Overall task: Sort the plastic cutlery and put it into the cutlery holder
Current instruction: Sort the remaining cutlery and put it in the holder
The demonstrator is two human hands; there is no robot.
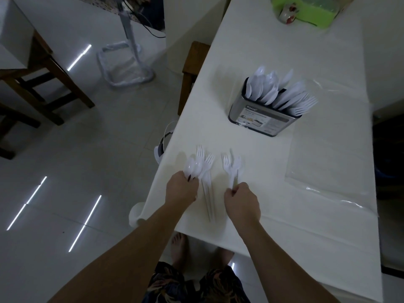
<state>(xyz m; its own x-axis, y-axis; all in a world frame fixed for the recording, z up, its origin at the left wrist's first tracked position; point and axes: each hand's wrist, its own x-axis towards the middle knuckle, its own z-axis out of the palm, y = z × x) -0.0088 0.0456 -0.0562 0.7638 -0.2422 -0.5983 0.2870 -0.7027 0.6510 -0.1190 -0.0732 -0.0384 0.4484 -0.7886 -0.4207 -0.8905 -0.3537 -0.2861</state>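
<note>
Near worktop point(251, 149) edge: left hand point(181, 189) gripping spoons point(193, 167), right hand point(241, 201) pinching forks point(231, 167), kinds apart, likely for holder point(262, 121) compartments.

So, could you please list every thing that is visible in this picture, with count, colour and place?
cutlery holder: one, metal with a label, on the table, far from the hands
spoons in holder: many, white, left compartment
forks in holder: many, white, right compartment
loose cutlery: a few pieces, white, on the table between the hands
plastic bag: one, clear, on the table at right
table: one, white cover
green box: one, far end of the table
chair: one, wooden, left of the table
left hand: holds spoons and forks
right hand: holds forks
</note>
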